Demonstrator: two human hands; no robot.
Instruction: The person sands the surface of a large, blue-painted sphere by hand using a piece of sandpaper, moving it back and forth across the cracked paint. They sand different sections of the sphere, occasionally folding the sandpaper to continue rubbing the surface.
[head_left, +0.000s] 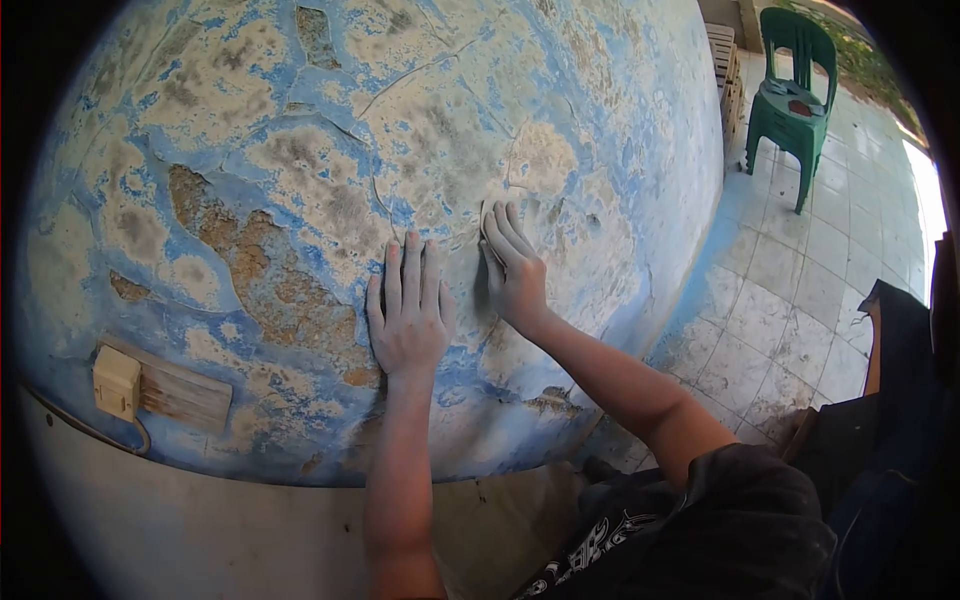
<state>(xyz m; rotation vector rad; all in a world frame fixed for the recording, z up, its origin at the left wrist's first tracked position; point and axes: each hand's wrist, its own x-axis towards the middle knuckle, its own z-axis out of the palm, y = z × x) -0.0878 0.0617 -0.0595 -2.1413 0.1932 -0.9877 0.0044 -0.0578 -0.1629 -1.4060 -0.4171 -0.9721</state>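
Observation:
My left hand [410,325] lies flat against the peeling blue wall [440,150], its dust-covered fingers spread and pointing up. Nothing is in it. To its right, my right hand [517,275] presses on the same wall with its fingers together, coated in grey dust too. A thin sheet that looks like sandpaper [487,212] shows as a narrow edge beside those fingers; the rest of it is hidden under the hand. Around both hands the paint is worn into pale and grey patches, with cracks running above the left hand.
A patch of bare, crumbling plaster [265,270] is left of my hands. Lower left, a beige socket box [117,382] with a cable sits on a wooden board [185,390]. A green plastic chair [790,130] holding small items stands on the tiled floor [765,310] at right.

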